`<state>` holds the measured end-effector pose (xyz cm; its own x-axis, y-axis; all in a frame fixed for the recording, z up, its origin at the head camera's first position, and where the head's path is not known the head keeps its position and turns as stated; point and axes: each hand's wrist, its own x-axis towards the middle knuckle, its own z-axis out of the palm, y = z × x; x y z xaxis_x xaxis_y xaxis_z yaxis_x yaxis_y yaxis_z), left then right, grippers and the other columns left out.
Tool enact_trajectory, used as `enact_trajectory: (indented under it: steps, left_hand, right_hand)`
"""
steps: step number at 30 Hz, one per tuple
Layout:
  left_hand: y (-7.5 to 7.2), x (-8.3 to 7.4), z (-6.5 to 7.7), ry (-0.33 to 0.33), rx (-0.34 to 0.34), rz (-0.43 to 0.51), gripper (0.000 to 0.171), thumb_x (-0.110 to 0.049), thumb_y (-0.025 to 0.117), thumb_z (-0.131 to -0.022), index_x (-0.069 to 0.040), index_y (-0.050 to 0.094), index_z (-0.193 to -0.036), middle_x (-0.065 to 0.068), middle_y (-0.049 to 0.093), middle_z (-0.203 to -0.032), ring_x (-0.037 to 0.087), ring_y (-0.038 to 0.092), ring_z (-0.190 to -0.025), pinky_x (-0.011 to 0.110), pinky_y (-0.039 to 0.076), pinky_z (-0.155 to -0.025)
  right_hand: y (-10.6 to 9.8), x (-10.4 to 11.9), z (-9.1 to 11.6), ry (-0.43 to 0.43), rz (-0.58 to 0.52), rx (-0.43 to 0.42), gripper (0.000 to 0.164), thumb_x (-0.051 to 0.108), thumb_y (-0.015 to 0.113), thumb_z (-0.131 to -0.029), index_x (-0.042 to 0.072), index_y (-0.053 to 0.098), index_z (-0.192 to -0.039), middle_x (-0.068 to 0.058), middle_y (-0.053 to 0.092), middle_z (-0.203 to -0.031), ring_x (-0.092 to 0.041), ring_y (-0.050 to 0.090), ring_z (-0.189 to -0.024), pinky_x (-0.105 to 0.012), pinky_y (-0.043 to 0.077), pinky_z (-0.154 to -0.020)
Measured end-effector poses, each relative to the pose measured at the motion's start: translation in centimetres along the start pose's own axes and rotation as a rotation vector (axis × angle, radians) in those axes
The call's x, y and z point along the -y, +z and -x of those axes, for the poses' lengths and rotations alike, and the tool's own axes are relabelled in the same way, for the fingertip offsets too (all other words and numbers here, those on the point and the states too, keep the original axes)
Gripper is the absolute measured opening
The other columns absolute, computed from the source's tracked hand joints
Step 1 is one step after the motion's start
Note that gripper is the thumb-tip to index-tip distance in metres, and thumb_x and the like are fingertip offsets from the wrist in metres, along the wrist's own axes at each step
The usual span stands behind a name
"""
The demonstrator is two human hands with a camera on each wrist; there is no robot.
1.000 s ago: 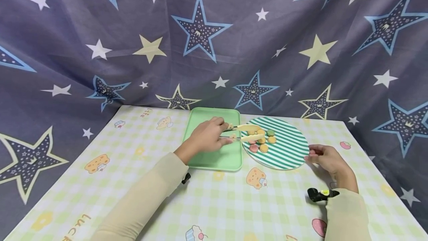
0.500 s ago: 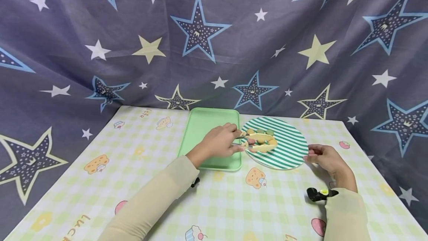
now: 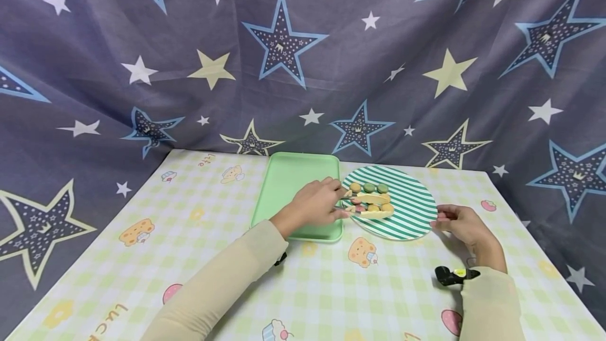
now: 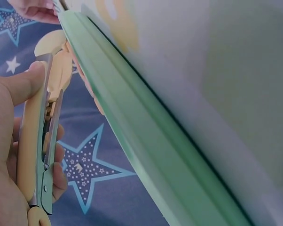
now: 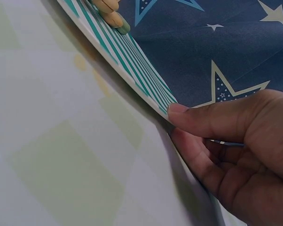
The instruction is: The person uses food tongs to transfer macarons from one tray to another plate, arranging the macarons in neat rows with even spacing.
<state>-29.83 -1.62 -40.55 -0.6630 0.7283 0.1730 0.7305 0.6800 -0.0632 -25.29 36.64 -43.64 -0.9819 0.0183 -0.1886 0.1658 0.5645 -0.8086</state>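
My left hand (image 3: 318, 202) grips a pair of tongs (image 3: 374, 199) with cream, broad tips, reaching from over the tray to the plate. In the left wrist view, the thumb presses along the handle of the tongs (image 4: 32, 141). The tips stand apart, with pink and yellow macarons (image 3: 373, 208) around and between them; whether they pinch one, I cannot tell. Behind the tips lie green macarons (image 3: 369, 187) and a yellow one. My right hand (image 3: 468, 228) pinches the right rim of the green-and-white striped plate (image 3: 412, 199), thumb on top in the right wrist view.
A light green tray (image 3: 289, 172) stands left of the plate, partly under the left hand and forearm. The table wears a checked cloth (image 3: 307, 288) with printed food pictures. A starry dark curtain (image 3: 303, 104) hangs close behind the table's back edge.
My left hand has moved right and a little nearer with the tongs, whose tips are farther over the plate among the macarons. The right hand has stayed on the rim.
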Motion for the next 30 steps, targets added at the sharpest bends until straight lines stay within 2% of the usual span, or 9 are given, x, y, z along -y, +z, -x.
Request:
enact_trajectory:
  steps: [9,17,30]
  left_hand:
    - [0.17,-0.09,-0.02,0.009,-0.003,-0.009,0.057,-0.058,0.060,-0.099,-0.013,0.067,-0.133,-0.002,0.059,-0.112,0.015,0.053,-0.097,0.031,0.049,-0.075]
    - [0.36,0.08,0.04,0.008,0.004,-0.024,0.055,-0.059,0.059,-0.099,-0.015,0.068,-0.130,-0.002,0.060,-0.113,0.016,0.054,-0.101,0.032,0.050,-0.077]
    - [0.15,-0.35,-0.12,0.012,-0.001,-0.015,0.059,-0.059,0.058,-0.099,-0.011,0.068,-0.133,-0.001,0.060,-0.117,0.014,0.054,-0.101,0.030,0.048,-0.076]
  right_hand:
    - [0.13,0.01,0.08,0.000,0.009,-0.002,0.069,0.013,0.073,-0.096,-0.015,0.039,-0.148,-0.014,0.061,-0.118,-0.016,0.056,-0.098,-0.018,0.048,-0.077]
    - [0.19,0.10,0.05,0.014,-0.002,-0.001,0.068,0.011,0.073,-0.096,-0.014,0.039,-0.148,-0.013,0.061,-0.118,-0.017,0.055,-0.098,-0.018,0.047,-0.077]
    - [-0.04,0.08,0.17,0.011,-0.001,-0.002,0.067,0.011,0.072,-0.096,-0.015,0.039,-0.148,-0.013,0.061,-0.117,-0.015,0.055,-0.096,-0.018,0.047,-0.076]
